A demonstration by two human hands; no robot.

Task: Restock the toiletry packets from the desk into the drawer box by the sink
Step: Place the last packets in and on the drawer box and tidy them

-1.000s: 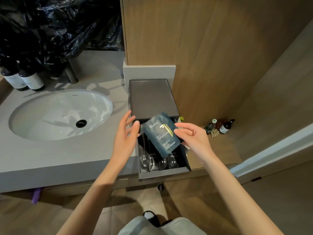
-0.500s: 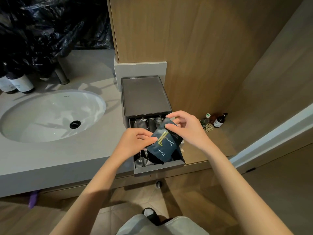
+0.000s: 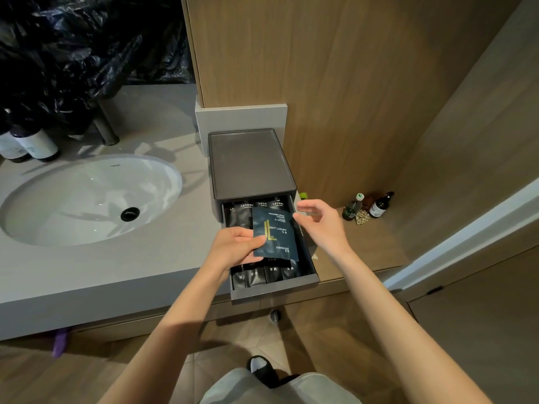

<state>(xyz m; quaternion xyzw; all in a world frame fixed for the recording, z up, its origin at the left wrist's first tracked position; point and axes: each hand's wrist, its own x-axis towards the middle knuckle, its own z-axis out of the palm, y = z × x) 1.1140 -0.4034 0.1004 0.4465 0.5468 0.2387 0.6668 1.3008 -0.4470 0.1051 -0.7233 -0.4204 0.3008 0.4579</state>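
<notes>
A dark grey drawer box (image 3: 250, 164) stands on the counter right of the sink, its drawer (image 3: 274, 287) pulled out toward me. Several black toiletry packets (image 3: 256, 277) lie in rows inside. A dark blue packet (image 3: 275, 233) with gold lettering lies flat over them. My left hand (image 3: 233, 247) holds that packet at its left edge, thumb on top. My right hand (image 3: 319, 221) hovers at the drawer's right side, fingers loosely curled, apart from the packet and holding nothing.
A white oval sink (image 3: 87, 199) is set in the grey counter (image 3: 116, 258) at left, with dark bottles (image 3: 32, 144) and black plastic bags (image 3: 73, 53) behind. Small bottles (image 3: 379, 205) stand on the wooden ledge at right. A wood-panelled wall rises behind the box.
The blue packet has gone from tilted and held by both hands to lying flat in the drawer. My right hand has let go and drawn back to the right.
</notes>
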